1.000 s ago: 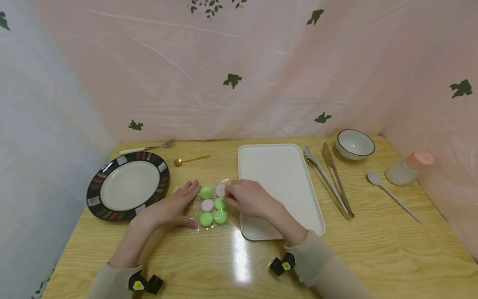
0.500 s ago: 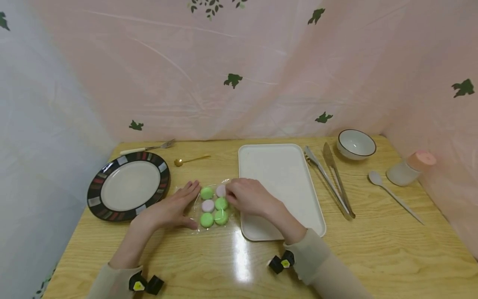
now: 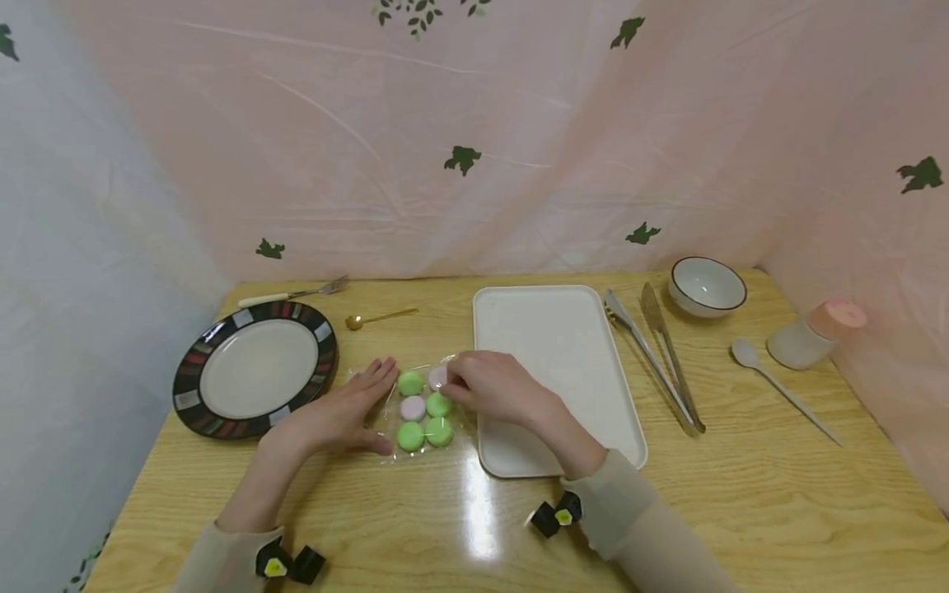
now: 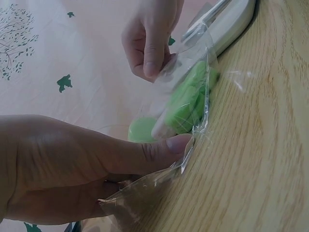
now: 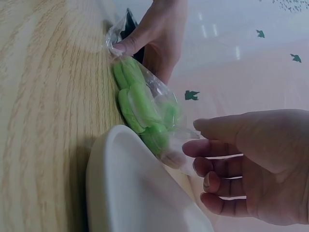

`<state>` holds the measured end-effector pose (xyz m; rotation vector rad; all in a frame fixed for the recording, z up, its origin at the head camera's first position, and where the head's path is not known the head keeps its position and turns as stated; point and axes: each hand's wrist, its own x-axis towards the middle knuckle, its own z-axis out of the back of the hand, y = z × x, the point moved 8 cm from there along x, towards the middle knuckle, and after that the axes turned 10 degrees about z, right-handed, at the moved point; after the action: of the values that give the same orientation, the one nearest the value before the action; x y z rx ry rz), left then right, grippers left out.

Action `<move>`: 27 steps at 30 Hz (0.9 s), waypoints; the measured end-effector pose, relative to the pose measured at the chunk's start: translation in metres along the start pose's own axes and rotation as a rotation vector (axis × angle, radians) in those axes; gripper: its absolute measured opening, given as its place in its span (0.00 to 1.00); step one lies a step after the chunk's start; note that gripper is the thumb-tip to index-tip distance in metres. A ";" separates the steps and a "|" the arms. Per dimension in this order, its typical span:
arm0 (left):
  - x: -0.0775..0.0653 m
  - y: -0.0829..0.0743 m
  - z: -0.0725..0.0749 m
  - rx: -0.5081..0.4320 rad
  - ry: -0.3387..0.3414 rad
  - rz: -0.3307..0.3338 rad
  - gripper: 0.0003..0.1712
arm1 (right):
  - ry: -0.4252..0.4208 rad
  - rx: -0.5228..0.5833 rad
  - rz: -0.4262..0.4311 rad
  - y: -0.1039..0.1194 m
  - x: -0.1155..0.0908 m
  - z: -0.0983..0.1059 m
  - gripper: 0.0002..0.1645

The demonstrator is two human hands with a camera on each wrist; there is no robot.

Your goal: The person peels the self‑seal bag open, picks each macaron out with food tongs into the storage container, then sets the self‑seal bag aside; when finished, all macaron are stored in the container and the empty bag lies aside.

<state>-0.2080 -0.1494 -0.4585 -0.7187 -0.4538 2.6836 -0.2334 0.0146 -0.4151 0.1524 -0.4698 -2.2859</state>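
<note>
A clear plastic bag with several green macarons and pale lilac macarons lies on the table in the middle of the head view. My left hand spreads over the bag's left side. Its thumb presses on the film at the bag's near edge. At the bag's upper right, my right hand pinches the film between thumb and forefinger, its other fingers loosely bent. The right hand partly covers a lilac macaron in the head view. In the right wrist view the film stretches towards the fingertips.
Right of the bag lies a white tray, with metal tongs beyond it. A white bowl, a grey spoon and a pink-topped jar stand further right. Left are a dark-rimmed plate, a fork and a small gold spoon.
My right hand has risen very slightly, still at the bag's upper right corner. My left hand has stayed in place on the bag.
</note>
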 end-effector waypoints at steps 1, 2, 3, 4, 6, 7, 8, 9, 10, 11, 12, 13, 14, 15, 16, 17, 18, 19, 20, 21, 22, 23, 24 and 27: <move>0.000 0.000 0.000 -0.002 0.002 0.002 0.64 | 0.003 0.007 -0.002 0.000 0.001 -0.001 0.16; 0.000 0.000 0.000 -0.003 0.004 0.004 0.64 | 0.004 0.013 -0.003 0.000 0.002 -0.001 0.17; 0.000 0.000 -0.001 -0.004 0.005 0.005 0.64 | 0.004 0.011 -0.002 0.000 0.003 -0.001 0.17; 0.000 0.000 -0.001 -0.004 0.005 0.006 0.64 | 0.003 0.008 0.001 0.001 0.004 -0.001 0.17; -0.001 0.000 -0.001 -0.004 0.006 0.007 0.63 | -0.001 -0.006 0.011 0.001 0.006 -0.001 0.16; -0.001 0.000 -0.001 -0.004 0.006 0.007 0.63 | -0.003 -0.012 0.013 0.001 0.006 -0.001 0.16; -0.001 0.000 -0.001 -0.005 0.006 0.008 0.63 | -0.003 -0.016 0.013 0.001 0.006 -0.001 0.16; -0.001 0.000 -0.001 -0.006 0.006 0.009 0.63 | -0.005 -0.020 0.011 0.000 0.006 -0.001 0.16; 0.000 0.000 -0.001 -0.005 0.007 0.010 0.63 | -0.005 -0.020 0.007 -0.001 0.006 0.000 0.16; 0.000 0.001 0.000 -0.007 0.007 0.011 0.63 | -0.004 -0.017 0.000 -0.002 0.005 0.000 0.16; 0.000 0.001 0.000 -0.007 0.007 0.012 0.63 | -0.003 -0.013 -0.006 -0.004 0.004 0.000 0.16; 0.000 0.001 0.000 -0.007 0.007 0.013 0.63 | -0.002 -0.014 -0.012 -0.005 0.004 0.000 0.16; 0.000 0.001 -0.001 -0.009 0.007 0.014 0.63 | -0.001 -0.015 -0.017 -0.006 0.003 0.001 0.16; 0.000 0.001 -0.001 -0.009 0.006 0.014 0.64 | 0.001 -0.015 -0.021 -0.007 0.003 0.001 0.16; 0.000 0.001 -0.001 -0.010 0.006 0.012 0.64 | 0.003 -0.015 -0.024 -0.007 0.002 0.002 0.15; 0.000 0.002 -0.001 -0.012 0.005 0.011 0.64 | 0.005 -0.016 -0.027 -0.008 0.002 0.002 0.15; 0.000 0.002 -0.001 -0.013 0.004 0.009 0.64 | 0.007 -0.019 -0.030 -0.009 0.001 0.002 0.14; 0.000 0.002 0.000 -0.014 0.003 0.007 0.64 | 0.009 -0.020 -0.032 -0.010 0.001 0.002 0.14; 0.000 0.001 0.000 -0.013 0.002 0.004 0.64 | 0.013 -0.017 -0.035 -0.010 0.000 0.002 0.14; 0.000 0.001 0.000 -0.013 0.001 0.001 0.64 | 0.016 -0.016 -0.038 -0.011 0.000 0.002 0.14; -0.001 0.001 0.000 -0.013 0.001 0.000 0.63 | 0.018 -0.018 -0.041 -0.012 0.000 0.002 0.14; -0.001 0.001 0.000 -0.012 0.000 -0.001 0.63 | 0.020 -0.018 -0.042 -0.012 0.000 0.002 0.14; -0.001 0.001 0.001 -0.012 -0.001 -0.004 0.63 | 0.022 -0.016 -0.044 -0.012 0.000 0.003 0.14; -0.001 0.001 0.001 -0.011 -0.003 -0.007 0.63 | 0.026 -0.012 -0.045 -0.012 -0.001 0.004 0.14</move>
<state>-0.2074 -0.1506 -0.4574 -0.7152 -0.4707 2.6777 -0.2425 0.0239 -0.4157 0.1880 -0.4440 -2.3278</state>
